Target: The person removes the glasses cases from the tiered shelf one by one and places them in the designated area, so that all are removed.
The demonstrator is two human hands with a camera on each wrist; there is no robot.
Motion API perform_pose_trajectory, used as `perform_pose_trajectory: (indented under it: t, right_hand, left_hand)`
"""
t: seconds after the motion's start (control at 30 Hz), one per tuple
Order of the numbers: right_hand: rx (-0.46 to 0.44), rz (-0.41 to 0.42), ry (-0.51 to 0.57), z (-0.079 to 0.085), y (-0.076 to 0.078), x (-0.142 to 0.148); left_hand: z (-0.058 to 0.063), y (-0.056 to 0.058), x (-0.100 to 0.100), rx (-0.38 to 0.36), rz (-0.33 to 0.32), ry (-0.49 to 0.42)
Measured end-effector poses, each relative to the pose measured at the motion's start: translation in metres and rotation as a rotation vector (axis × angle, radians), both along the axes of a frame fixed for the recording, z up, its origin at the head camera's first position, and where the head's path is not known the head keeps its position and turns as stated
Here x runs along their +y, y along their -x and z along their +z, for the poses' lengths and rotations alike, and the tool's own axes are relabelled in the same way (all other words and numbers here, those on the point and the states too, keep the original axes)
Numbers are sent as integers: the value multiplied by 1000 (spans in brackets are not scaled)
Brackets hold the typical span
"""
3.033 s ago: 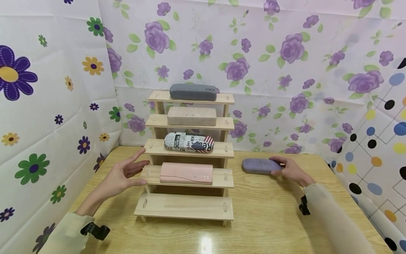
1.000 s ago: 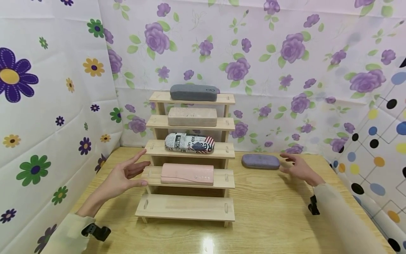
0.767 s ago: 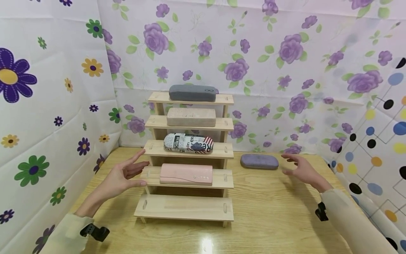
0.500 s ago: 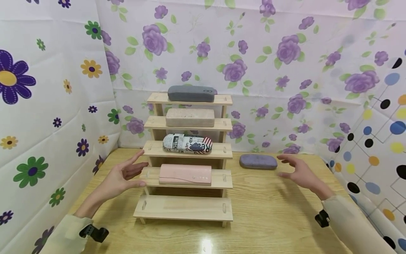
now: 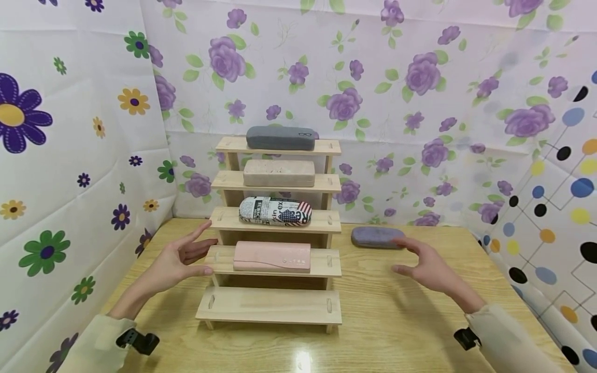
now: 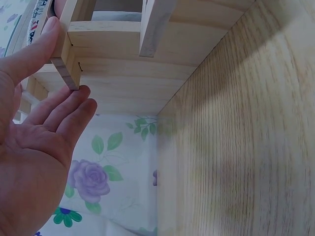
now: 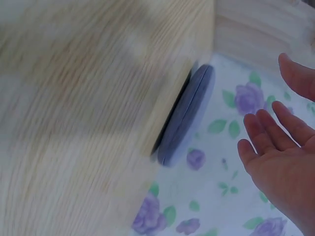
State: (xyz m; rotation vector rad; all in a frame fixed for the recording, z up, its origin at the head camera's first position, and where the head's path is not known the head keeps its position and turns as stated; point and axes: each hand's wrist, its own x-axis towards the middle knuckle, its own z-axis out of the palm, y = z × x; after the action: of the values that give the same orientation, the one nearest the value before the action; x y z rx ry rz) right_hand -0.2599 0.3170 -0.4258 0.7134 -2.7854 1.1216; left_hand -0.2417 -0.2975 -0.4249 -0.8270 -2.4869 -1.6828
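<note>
In the head view my left hand (image 5: 179, 264) stays at the left end of a tiered wooden stand (image 5: 268, 305), fingers spread. The left wrist view shows thumb and fingertips either side of a board end (image 6: 66, 69), touching or nearly touching it. My right hand (image 5: 426, 264) hovers over the table, relaxed and holding nothing. Behind its fingertips lies a purple-grey glasses case (image 5: 373, 237); in the right wrist view a gap separates this hand from the case. On the stand sit a pink glasses case (image 5: 272, 257), a newsprint-patterned case (image 5: 275, 211), a beige case (image 5: 280, 172) and a blue-grey case (image 5: 281, 138).
The lowest board of the stand bears no case. A light wooden table (image 5: 382, 321) carries everything. Floral cloth (image 5: 382, 98) hangs close behind it, with patterned cloths along the left and right sides.
The right hand, earlier holding the purple-grey glasses case, has let it go a little farther back on the table. It moved off to the right, then leftward and nearer. The left hand kept its place.
</note>
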Motion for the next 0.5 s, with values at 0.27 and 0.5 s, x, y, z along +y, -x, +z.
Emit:
perform_pose_trajectory:
  t: [0.27, 0.5]
  right_hand:
    - [45, 27, 20, -8, -5, -14]
    - [51, 25, 56, -10, -11, -19]
  left_hand:
    - [-1, 1, -1, -41, -20, -27]
    - [-1, 2, -1, -42, -22, -31]
